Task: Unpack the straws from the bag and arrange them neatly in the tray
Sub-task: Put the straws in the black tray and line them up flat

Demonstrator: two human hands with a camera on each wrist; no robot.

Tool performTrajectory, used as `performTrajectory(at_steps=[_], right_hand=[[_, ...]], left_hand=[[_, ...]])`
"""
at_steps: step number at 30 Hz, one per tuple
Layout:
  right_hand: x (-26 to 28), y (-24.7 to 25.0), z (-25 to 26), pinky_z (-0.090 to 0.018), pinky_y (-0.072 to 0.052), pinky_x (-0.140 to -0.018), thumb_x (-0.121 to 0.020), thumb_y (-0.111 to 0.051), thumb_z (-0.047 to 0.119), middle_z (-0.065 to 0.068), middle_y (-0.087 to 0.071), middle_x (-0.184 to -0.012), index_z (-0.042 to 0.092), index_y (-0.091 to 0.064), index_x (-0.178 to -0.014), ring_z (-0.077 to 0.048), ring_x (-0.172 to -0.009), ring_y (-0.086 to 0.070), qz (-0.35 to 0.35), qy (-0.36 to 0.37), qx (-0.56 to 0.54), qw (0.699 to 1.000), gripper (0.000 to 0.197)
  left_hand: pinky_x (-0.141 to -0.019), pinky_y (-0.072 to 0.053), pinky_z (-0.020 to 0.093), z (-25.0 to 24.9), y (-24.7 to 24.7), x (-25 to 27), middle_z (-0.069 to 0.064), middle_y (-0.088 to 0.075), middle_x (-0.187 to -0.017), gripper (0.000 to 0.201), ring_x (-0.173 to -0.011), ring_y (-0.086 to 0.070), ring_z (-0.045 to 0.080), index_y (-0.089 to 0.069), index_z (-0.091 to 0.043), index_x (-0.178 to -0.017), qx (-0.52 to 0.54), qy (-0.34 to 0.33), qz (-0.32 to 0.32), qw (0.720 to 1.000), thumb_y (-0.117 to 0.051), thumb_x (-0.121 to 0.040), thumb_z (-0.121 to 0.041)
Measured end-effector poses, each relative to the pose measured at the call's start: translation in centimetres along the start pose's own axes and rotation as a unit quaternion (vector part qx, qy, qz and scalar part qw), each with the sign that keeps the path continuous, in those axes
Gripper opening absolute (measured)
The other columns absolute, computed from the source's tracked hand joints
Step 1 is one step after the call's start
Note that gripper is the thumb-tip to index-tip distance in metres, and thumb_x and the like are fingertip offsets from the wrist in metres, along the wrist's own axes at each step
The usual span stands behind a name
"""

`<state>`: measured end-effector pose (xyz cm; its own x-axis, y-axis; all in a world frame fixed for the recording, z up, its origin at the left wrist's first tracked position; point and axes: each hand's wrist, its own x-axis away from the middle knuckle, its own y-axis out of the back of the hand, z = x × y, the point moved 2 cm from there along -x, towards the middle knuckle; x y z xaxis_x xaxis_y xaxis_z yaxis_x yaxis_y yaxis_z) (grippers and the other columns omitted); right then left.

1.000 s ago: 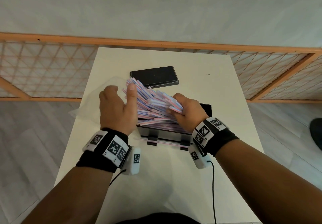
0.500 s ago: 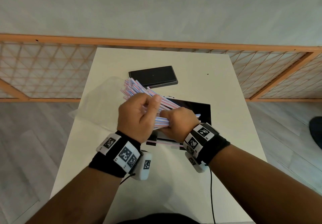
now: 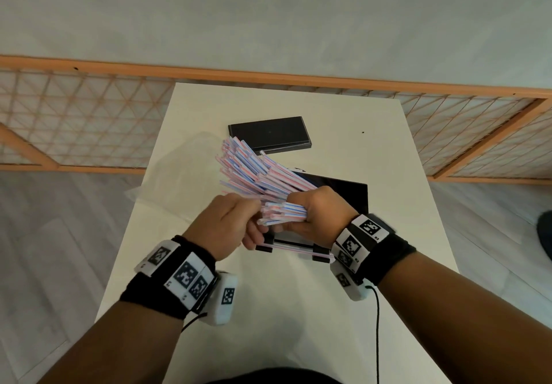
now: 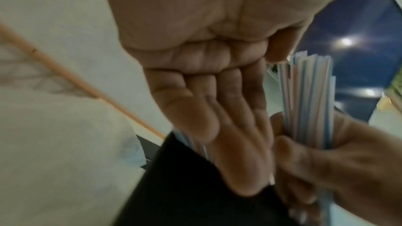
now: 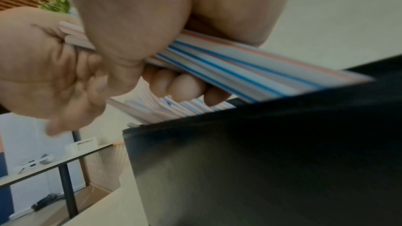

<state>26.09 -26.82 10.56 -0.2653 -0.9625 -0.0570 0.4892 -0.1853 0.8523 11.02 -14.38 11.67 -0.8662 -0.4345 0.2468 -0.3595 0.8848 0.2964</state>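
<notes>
A thick bundle of paper-wrapped straws [image 3: 254, 171] with red and blue stripes fans out toward the far left above the black tray [image 3: 343, 192]. My right hand [image 3: 316, 213] grips the bundle's near end, fingers curled round it [image 5: 228, 68]. My left hand [image 3: 230, 222] sits against the same end, its fingers [image 4: 228, 118] fairly straight along the straws [image 4: 309, 100] without closing on them. A few straws [image 3: 295, 247] lie across the tray's near edge. The empty clear bag [image 3: 179, 174] lies on the table to the left.
A flat black lid or box [image 3: 268, 135] lies beyond the tray on the white table [image 3: 298, 309]. A wooden lattice railing [image 3: 89, 115] runs behind the table. A cable [image 3: 377, 324] hangs from my right wrist.
The straws lay spread over the tray between both hands. My right hand gathered and lifted them, and my left hand came from the far left side to the near end.
</notes>
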Motion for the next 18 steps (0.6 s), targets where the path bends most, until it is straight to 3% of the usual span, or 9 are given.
performTrajectory(at_steps=[1, 3, 4, 6, 8, 11, 14, 16, 18], right_hand=[[0.2, 0.1, -0.2, -0.020, -0.039, -0.057, -0.077, -0.079, 0.044, 0.008, -0.060, -0.065, 0.021, -0.065, -0.074, -0.017, -0.061, -0.057, -0.002, -0.004, -0.005, 1.000, 0.027], [0.3, 0.2, -0.5, -0.012, -0.032, -0.059, -0.077, -0.079, 0.044, 0.013, -0.055, -0.068, 0.020, -0.067, -0.076, -0.010, -0.065, -0.051, 0.012, -0.023, -0.012, 1.000, 0.028], [0.4, 0.1, -0.7, -0.014, -0.037, -0.061, -0.078, -0.077, 0.048, 0.012, -0.058, -0.072, 0.020, -0.068, -0.079, -0.012, -0.069, -0.053, 0.028, -0.041, -0.008, 0.999, 0.029], [0.2, -0.3, -1.0, -0.026, -0.050, -0.072, -0.078, -0.071, 0.057, 0.004, -0.068, -0.083, 0.023, -0.068, -0.089, -0.020, -0.082, -0.063, 0.060, -0.080, 0.011, 0.995, 0.036], [-0.2, -1.0, -1.1, -0.033, -0.053, -0.081, -0.079, -0.067, 0.062, -0.002, -0.071, -0.094, 0.025, -0.067, -0.098, -0.024, -0.092, -0.065, 0.084, -0.108, 0.028, 0.990, 0.042], [-1.1, -1.8, -0.8, -0.035, -0.053, -0.086, -0.076, -0.061, 0.072, -0.001, -0.070, -0.103, 0.027, -0.066, -0.107, -0.023, -0.098, -0.064, 0.135, -0.140, 0.058, 0.979, 0.055], [-1.9, -2.4, 0.0, -0.032, -0.051, -0.076, -0.073, -0.057, 0.079, -0.003, -0.068, -0.102, 0.024, -0.061, -0.112, -0.024, -0.095, -0.064, 0.185, -0.155, 0.084, 0.967, 0.067], [-2.3, -3.0, 0.4, -0.031, -0.047, -0.070, -0.076, -0.055, 0.077, -0.005, -0.067, -0.103, 0.025, -0.057, -0.121, -0.027, -0.093, -0.064, 0.186, -0.165, 0.099, 0.963, 0.069], [-2.8, -3.5, 0.5, -0.034, -0.052, -0.074, -0.077, -0.056, 0.073, -0.006, -0.066, -0.109, 0.025, -0.053, -0.126, -0.029, -0.097, -0.064, 0.160, -0.181, 0.109, 0.964, 0.069]], left_hand=[[-0.051, -0.047, 0.021, 0.2, 0.1, -0.2, 0.011, -0.071, -0.062, 0.065, -0.059, -0.068, 0.026, -0.071, -0.002, -0.071, -0.051, -0.012, -0.025, 0.998, -0.037, -0.105, -0.046], [-0.062, -0.054, 0.034, 0.7, 0.7, -0.7, 0.010, -0.072, -0.066, 0.094, -0.067, -0.070, 0.024, -0.072, 0.000, -0.075, -0.129, -0.044, -0.077, 0.988, -0.020, -0.095, -0.076], [-0.068, -0.055, 0.043, 0.9, 0.9, -0.9, 0.014, -0.072, -0.070, 0.105, -0.071, -0.069, 0.027, -0.070, 0.002, -0.076, -0.144, -0.044, -0.084, 0.985, -0.012, -0.088, -0.085], [-0.078, -0.054, 0.050, 1.2, 1.2, -1.3, 0.020, -0.072, -0.081, 0.108, -0.080, -0.068, 0.033, -0.067, -0.002, -0.075, -0.160, -0.038, -0.086, 0.983, -0.004, -0.081, -0.090], [-0.085, -0.052, 0.047, 0.9, 1.1, -1.5, 0.018, -0.073, -0.086, 0.097, -0.087, -0.068, 0.031, -0.065, -0.018, -0.072, -0.168, -0.038, -0.088, 0.981, -0.002, -0.080, -0.090], [-0.088, -0.051, 0.039, 0.2, 0.6, -1.6, 0.006, -0.076, -0.086, 0.091, -0.089, -0.068, 0.022, -0.073, -0.021, -0.077, -0.156, -0.055, -0.083, 0.983, -0.008, -0.085, -0.083], [-0.082, -0.051, 0.038, -0.2, -0.1, -1.6, 0.002, -0.074, -0.082, 0.081, -0.083, -0.067, 0.019, -0.074, -0.013, -0.087, -0.154, -0.061, -0.085, 0.982, -0.022, -0.090, -0.074], [-0.074, -0.050, 0.028, 0.0, -0.6, -1.8, -0.002, -0.073, -0.080, 0.053, -0.078, -0.066, 0.017, -0.073, -0.014, -0.087, -0.177, -0.072, -0.100, 0.976, -0.044, -0.095, -0.058], [-0.069, -0.045, 0.021, 0.2, -1.1, -2.1, -0.004, -0.072, -0.082, 0.024, -0.076, -0.065, 0.016, -0.074, -0.015, -0.088, -0.213, -0.117, -0.129, 0.961, -0.058, -0.095, -0.032]])
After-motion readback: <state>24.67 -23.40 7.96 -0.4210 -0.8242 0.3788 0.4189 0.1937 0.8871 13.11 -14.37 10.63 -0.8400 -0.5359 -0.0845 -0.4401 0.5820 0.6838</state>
